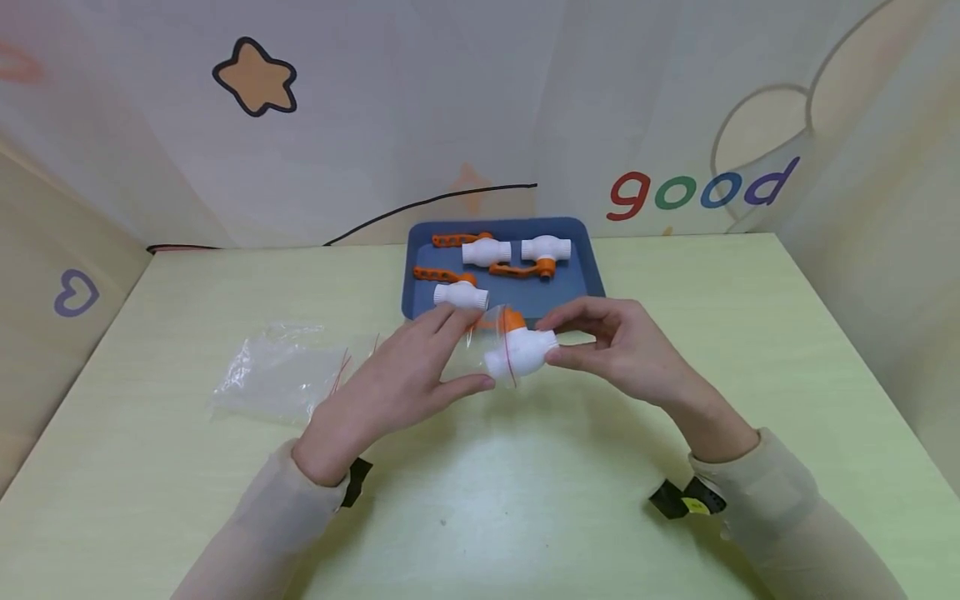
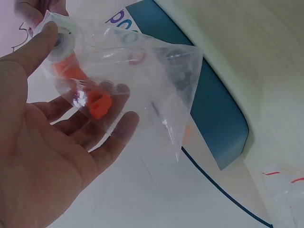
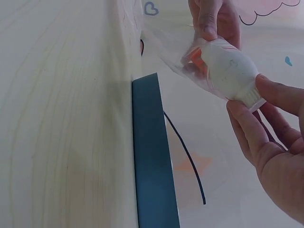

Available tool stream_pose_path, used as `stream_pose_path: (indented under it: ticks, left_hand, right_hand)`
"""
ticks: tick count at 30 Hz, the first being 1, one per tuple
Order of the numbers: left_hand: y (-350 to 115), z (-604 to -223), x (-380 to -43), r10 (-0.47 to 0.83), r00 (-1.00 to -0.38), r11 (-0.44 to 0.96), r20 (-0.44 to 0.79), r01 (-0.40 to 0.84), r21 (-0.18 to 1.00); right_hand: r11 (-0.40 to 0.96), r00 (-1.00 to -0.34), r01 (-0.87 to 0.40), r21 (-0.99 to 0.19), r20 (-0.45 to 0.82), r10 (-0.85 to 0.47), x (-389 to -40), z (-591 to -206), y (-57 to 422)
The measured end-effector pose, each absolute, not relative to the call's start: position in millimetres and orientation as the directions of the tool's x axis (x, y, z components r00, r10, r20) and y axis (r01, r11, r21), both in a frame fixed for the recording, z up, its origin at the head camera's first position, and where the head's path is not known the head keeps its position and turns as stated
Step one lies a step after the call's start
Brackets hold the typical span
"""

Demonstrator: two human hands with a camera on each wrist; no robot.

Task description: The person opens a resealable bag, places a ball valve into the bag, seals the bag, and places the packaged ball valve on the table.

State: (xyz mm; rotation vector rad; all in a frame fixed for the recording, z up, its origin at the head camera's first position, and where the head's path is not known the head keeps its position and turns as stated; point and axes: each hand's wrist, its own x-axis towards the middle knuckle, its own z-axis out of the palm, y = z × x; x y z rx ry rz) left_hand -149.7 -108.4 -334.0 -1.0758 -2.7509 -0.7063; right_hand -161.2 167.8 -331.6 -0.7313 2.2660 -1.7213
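A white ball valve (image 1: pixel 531 351) with an orange handle (image 2: pixel 99 103) is partly inside a clear zip bag (image 2: pixel 156 90), above the table in front of the tray. My right hand (image 1: pixel 626 350) pinches the white pipe end that sticks out of the bag's mouth, thumb and fingertips on opposite sides. Around the bag, my left hand (image 1: pixel 397 375) holds it, its thumb (image 2: pixel 45 42) pressing over the valve's other end and its fingers behind the film. The bag's red seal line crosses the valve body (image 3: pixel 230 69). Inside the bag, the handle lies toward the left fingers.
A blue tray (image 1: pixel 517 298) stands at the back of the table (image 1: pixel 480 517). It holds several more white valves (image 1: pixel 546 248) with orange handles. Left of my left hand, clear plastic bags (image 1: pixel 277 375) lie flat. A printed curtain (image 1: pixel 390 100) hangs behind.
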Motion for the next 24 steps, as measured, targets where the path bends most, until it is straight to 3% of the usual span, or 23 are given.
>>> stream_pose_path:
  ticks: [11,24]
  left_hand:
    - [-105.0,-331.9,-148.0,0.607,-0.769,0.661,0.2,0.628,0.41]
    - [-102.5,-329.3,-144.4,0.612,-0.76,0.659,0.218,0.643,0.39]
  right_hand:
    - [0.182,-0.84,-0.273,-0.945,0.142,-0.523,-160.5,-330.1,166.2]
    - [0.153,-0.831,-0.296,-0.943,0.175,-0.529,-156.5,-328.8,161.9]
